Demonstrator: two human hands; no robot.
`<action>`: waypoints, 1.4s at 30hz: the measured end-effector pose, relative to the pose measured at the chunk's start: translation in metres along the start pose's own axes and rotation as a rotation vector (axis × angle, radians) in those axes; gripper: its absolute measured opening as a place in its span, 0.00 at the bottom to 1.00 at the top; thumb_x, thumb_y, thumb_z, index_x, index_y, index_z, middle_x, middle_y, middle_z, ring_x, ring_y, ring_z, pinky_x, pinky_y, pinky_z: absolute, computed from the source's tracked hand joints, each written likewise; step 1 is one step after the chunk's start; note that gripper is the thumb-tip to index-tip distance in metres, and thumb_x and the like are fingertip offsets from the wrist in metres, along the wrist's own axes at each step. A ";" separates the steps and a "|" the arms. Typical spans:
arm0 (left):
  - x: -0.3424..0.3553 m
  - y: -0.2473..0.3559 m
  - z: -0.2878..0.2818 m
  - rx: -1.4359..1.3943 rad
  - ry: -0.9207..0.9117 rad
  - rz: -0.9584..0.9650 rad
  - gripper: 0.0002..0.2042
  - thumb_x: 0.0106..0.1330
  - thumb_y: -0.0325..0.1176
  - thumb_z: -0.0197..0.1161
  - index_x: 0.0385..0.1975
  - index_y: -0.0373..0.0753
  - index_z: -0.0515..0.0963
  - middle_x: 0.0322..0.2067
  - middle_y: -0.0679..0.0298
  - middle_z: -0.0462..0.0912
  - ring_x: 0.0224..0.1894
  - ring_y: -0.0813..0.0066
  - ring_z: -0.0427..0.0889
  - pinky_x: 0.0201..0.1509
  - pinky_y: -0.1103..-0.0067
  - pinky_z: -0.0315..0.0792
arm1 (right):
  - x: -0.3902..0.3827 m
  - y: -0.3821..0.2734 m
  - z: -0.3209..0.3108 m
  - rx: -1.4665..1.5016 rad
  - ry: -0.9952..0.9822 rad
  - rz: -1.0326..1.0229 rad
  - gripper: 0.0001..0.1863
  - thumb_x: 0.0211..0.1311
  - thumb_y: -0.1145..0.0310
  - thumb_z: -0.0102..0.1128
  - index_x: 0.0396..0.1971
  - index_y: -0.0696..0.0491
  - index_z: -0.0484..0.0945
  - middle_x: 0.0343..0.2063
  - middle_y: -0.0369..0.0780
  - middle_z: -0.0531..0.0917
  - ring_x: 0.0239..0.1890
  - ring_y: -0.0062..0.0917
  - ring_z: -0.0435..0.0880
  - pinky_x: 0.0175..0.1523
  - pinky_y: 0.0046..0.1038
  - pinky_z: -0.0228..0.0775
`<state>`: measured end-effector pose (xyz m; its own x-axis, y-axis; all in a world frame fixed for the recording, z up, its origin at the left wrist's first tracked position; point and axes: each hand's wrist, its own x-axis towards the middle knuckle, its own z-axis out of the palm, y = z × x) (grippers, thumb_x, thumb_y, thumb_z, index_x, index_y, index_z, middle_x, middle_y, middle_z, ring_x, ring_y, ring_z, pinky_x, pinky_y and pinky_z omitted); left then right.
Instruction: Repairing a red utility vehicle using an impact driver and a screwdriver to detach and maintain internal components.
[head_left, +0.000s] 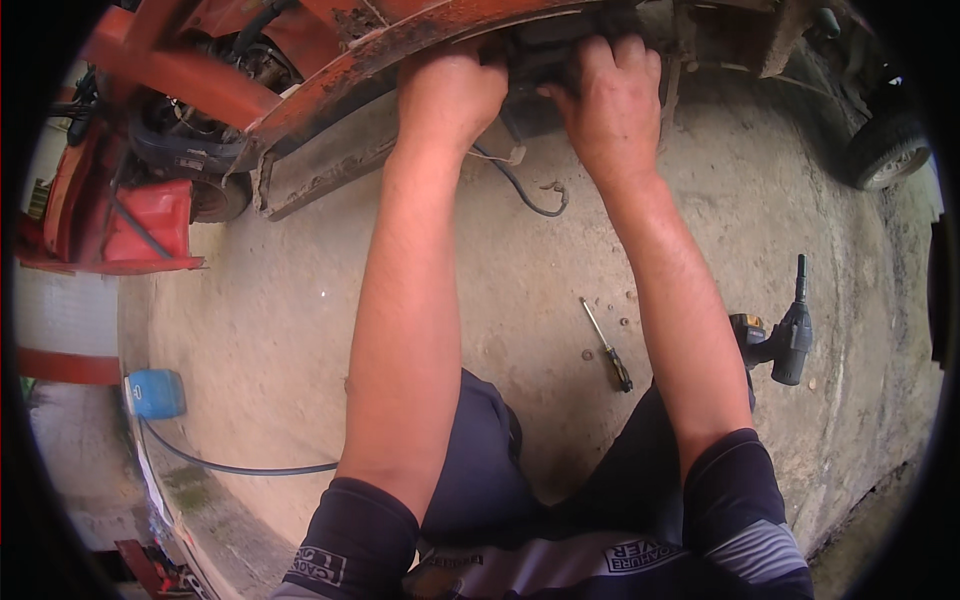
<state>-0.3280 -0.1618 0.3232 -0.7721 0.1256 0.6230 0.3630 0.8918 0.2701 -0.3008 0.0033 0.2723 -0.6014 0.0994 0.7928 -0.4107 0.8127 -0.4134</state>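
Both my arms reach forward to the underside of a rusty red vehicle body (345,70). My left hand (455,95) is curled closed beneath its edge, its fingertips hidden, so what it grips cannot be made out. To its right, my right hand (617,110) has bent fingers over a dark part (535,70) under the body, with the thumb at its side. The fingertips and the kind of part are hidden in shadow. Below and between the hands, a black hose (520,190) with a metal end fitting hangs down near the concrete floor (270,320).
A screwdriver (607,345) lies on the floor with several small nuts or washers (588,355) around it. A black cordless impact wrench (790,340) sits right of my right forearm. At left are a blue container (157,394) and a dark hose (250,468). A wheel (888,150) stands far right.
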 end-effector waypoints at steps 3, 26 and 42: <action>0.000 -0.005 0.009 -0.113 0.204 0.022 0.14 0.58 0.36 0.68 0.41 0.38 0.85 0.38 0.55 0.89 0.43 0.57 0.86 0.50 0.69 0.78 | 0.000 -0.004 0.007 0.015 0.019 0.004 0.22 0.43 0.69 0.80 0.38 0.55 0.78 0.41 0.47 0.76 0.45 0.45 0.75 0.49 0.42 0.73; -0.272 -0.023 0.098 0.382 -1.578 -0.159 0.13 0.63 0.27 0.60 0.45 0.37 0.86 0.49 0.51 0.87 0.53 0.55 0.86 0.55 0.64 0.80 | -0.009 -0.008 0.003 0.094 0.031 0.032 0.23 0.40 0.69 0.81 0.35 0.53 0.76 0.38 0.45 0.74 0.43 0.45 0.73 0.47 0.43 0.72; -0.013 0.054 0.032 0.024 0.096 0.256 0.14 0.67 0.32 0.61 0.51 0.38 0.79 0.47 0.44 0.82 0.53 0.39 0.78 0.56 0.55 0.72 | -0.032 0.010 0.003 0.171 0.144 0.013 0.11 0.48 0.75 0.68 0.30 0.54 0.74 0.34 0.46 0.73 0.38 0.45 0.72 0.43 0.42 0.70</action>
<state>-0.3154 -0.1017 0.3064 -0.6039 0.3074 0.7354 0.5262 0.8468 0.0782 -0.2871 0.0064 0.2415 -0.5085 0.1995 0.8377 -0.5212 0.7031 -0.4838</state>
